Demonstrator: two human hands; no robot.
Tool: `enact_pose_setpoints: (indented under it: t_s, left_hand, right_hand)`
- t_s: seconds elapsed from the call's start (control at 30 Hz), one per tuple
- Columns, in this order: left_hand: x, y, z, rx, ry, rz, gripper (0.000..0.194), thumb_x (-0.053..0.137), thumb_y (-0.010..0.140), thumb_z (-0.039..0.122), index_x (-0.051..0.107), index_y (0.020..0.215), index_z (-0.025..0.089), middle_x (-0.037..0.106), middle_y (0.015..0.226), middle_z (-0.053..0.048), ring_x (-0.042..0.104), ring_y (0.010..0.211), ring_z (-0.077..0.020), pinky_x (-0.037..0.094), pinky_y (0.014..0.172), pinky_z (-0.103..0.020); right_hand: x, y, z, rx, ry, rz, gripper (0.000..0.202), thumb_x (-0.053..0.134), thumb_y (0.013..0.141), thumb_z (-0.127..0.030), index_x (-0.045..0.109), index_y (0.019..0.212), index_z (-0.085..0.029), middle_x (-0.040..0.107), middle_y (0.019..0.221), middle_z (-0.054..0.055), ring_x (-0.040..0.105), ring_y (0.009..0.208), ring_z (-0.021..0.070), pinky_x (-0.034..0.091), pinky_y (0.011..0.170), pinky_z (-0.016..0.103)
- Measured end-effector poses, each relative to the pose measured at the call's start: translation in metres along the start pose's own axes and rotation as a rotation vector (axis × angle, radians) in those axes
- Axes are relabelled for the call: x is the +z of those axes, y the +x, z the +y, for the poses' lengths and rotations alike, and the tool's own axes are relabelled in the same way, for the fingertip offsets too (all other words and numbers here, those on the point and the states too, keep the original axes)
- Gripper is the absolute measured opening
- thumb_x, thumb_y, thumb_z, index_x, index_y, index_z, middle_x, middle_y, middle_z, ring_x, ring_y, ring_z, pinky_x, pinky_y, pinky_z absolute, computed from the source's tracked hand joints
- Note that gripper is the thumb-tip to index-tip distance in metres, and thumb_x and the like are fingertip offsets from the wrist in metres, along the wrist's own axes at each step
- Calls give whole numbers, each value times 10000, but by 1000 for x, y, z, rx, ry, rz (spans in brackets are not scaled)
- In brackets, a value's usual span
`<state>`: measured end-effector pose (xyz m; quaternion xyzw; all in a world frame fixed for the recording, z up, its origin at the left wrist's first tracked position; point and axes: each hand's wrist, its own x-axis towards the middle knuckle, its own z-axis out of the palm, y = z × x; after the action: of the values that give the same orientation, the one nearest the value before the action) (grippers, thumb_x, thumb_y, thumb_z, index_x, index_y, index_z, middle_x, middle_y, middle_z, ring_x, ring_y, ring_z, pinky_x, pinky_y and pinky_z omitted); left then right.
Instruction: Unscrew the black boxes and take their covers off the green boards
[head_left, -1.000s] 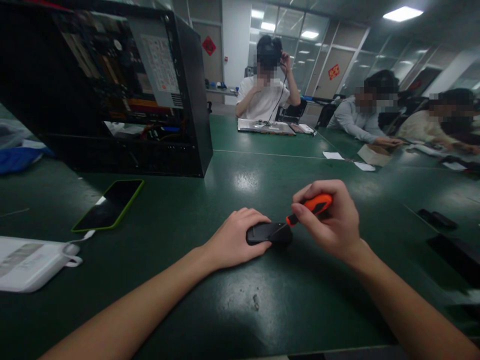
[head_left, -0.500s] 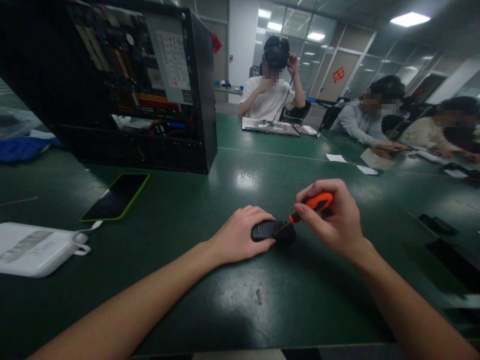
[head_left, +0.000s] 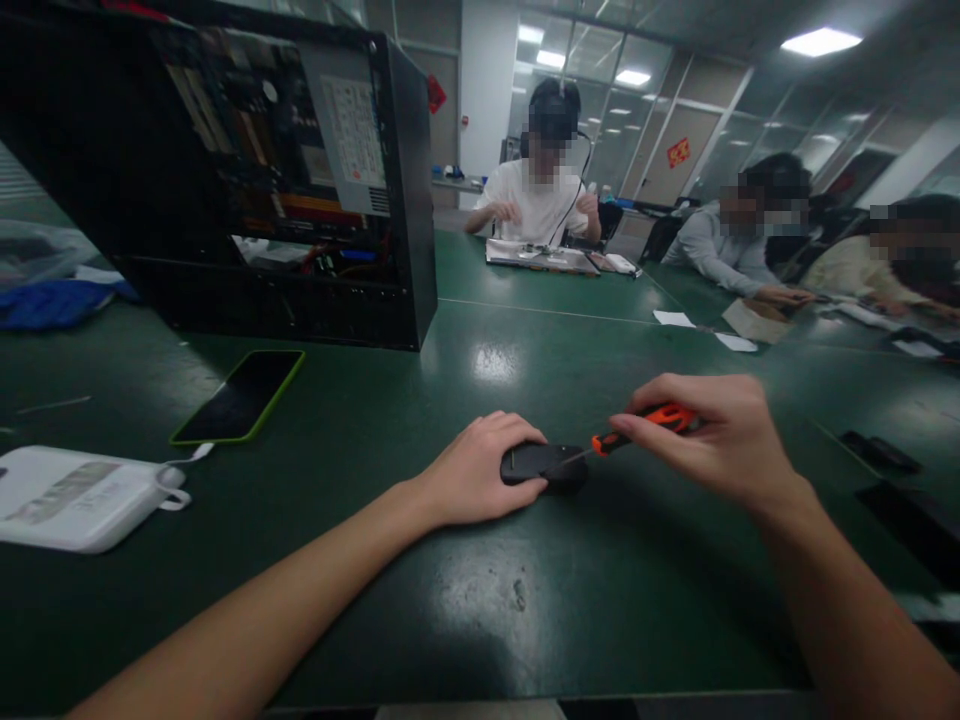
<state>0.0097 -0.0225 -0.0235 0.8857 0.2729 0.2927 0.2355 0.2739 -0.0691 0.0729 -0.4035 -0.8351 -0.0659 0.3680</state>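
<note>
A small black computer mouse (head_left: 551, 463) lies on the green table, and my left hand (head_left: 486, 465) is closed around its left end, fingers along the far side and thumb along the near side. In my right hand (head_left: 712, 435) is a screwdriver (head_left: 651, 424) with an orange and black handle, gripped between thumb and fingers. Its thin shaft slants down to the left, and the tip meets the upper face of the mouse near my left thumb. Whether the tip sits in a screw is too small to tell.
An open black computer case (head_left: 300, 300) stands at the back left. Nearer lie a phone (head_left: 244, 395) in a green frame and a white power bank (head_left: 82, 500) with a cable. Dark flat pieces (head_left: 911, 525) are at the right. Several people sit across the table.
My right hand has moved right and the screwdriver has tipped to a flatter slant, its tip still on the mouse. My left hand stays put. The person opposite has lowered their hands.
</note>
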Motion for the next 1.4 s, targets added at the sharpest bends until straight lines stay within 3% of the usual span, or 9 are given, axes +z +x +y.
enact_pose_setpoints:
  t_s: [0.17,0.33,0.5,0.93,1.23,1.4]
  left_hand:
    - [-6,1,7,-45,65,-12,395,777,776,272,680,1156,224,718,1165,-57,653,1062,-278,509,958,-443]
    - [-1,9,16,-82,114,-1,466,795,831,467,701,1229,244,724,1257,-62,668,1123,-300,518,959,-459]
    - [6,16,18,-45,157,-38,417,764,878,507,720,1194,239,745,1219,-52,690,1093,-289,523,937,-445]
    - [9,11,12,-35,98,-45,354,797,822,391,677,1107,220,721,1122,-45,690,1015,-250,541,883,-384]
    - [8,10,12,-29,76,-35,362,805,821,364,672,1129,227,720,1145,-36,695,1030,-244,519,886,-391]
    - [8,10,12,-25,65,-31,363,807,824,364,676,1135,230,719,1144,-35,692,1034,-241,519,898,-379]
  right_hand:
    - [-8,-23,51,376,-25,210,287,689,917,-456,699,734,-235,618,565,1,504,481,143,363,466,300]
    - [7,-35,83,496,48,136,337,689,895,-512,703,729,-220,611,577,10,502,519,150,381,498,301]
    - [17,-34,82,514,135,73,335,686,896,-508,712,741,-212,614,589,6,507,530,142,373,503,291]
    - [34,-35,83,612,302,49,430,680,883,-585,693,731,-183,605,591,9,535,534,135,392,504,266]
    - [37,-36,88,687,364,120,435,699,871,-593,683,739,-178,609,604,10,531,535,130,404,515,266]
    - [42,-36,86,708,431,65,470,703,852,-627,679,744,-170,588,607,5,520,543,127,390,509,264]
